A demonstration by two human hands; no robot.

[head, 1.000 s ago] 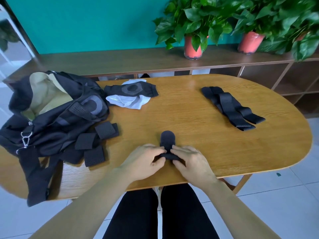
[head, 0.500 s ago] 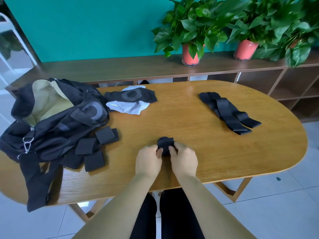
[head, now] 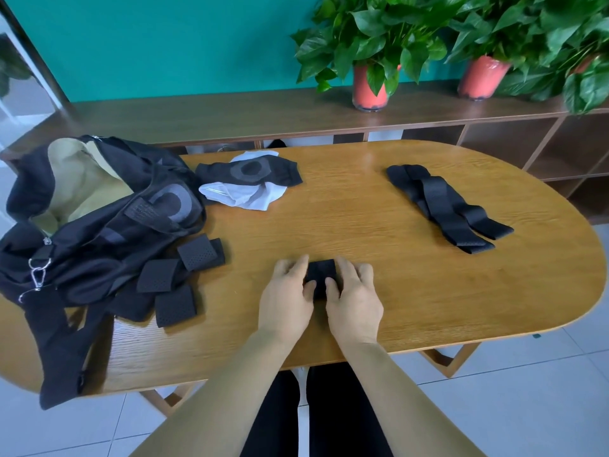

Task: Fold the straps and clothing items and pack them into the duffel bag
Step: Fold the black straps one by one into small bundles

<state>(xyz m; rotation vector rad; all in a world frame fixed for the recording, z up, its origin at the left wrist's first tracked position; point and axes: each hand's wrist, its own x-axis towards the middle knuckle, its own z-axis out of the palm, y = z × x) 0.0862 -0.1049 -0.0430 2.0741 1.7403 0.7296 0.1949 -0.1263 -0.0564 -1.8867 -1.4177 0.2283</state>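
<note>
Got left hand (head: 286,300) and right hand (head: 355,300) flanking the folded strap (head: 321,273), fingers straightish, thumbs pressing it down. Gotta squash that crease flat between both palms, edges lined up.

The scene is brightly and evenly lit by soft, diffuse light; the far left edge is washed out near white. A pale sheen is seen on the far part of the table (head: 346,159). Shadows are kept faint and soft-edged. Little detail is held in the black duffel bag (head: 99,258). The shelf (head: 230,117) is bowed by the wide lens, and the plants (head: 379,34) are slightly smeared
</note>
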